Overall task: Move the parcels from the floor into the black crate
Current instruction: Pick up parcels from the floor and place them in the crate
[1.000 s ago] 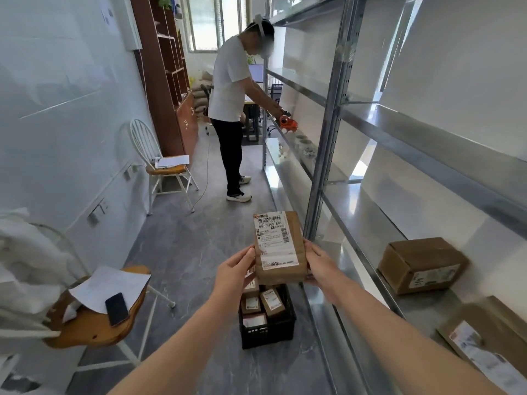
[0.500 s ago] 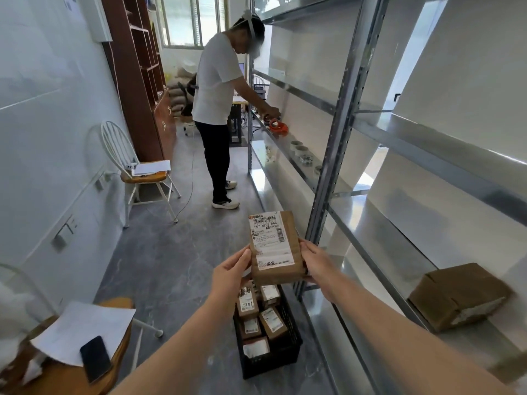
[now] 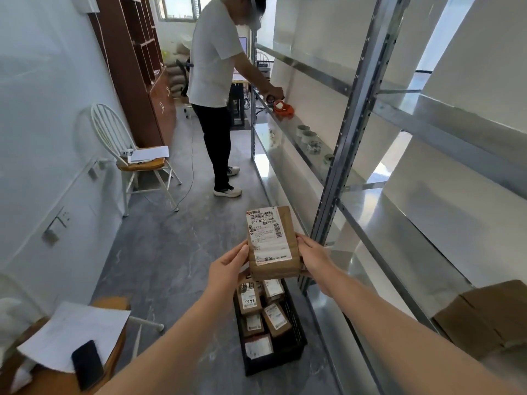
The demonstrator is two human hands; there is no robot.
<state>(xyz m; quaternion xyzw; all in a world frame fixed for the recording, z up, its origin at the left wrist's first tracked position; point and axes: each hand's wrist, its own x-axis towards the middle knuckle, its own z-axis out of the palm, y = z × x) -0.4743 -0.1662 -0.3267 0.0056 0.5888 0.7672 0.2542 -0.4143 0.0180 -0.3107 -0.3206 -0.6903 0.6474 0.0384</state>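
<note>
Two grips: my left hand (image 3: 228, 269) and right hand (image 3: 313, 256) clasp the parcel (image 3: 271, 240) mid-frame, above the black crate (image 3: 295, 319); shelf post (image 3: 342, 155) right, person (image 3: 214, 67) upper centre.

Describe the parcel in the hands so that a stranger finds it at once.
Beside the metal shelving, above the black crate, the left hand and right hand hold a brown parcel. Unlike the crated parcels, it is upright in the air.

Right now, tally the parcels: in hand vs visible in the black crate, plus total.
held parcel, between left hand and right hand: 1
crate parcels, showing in black crate: 5
Total: 6
</note>
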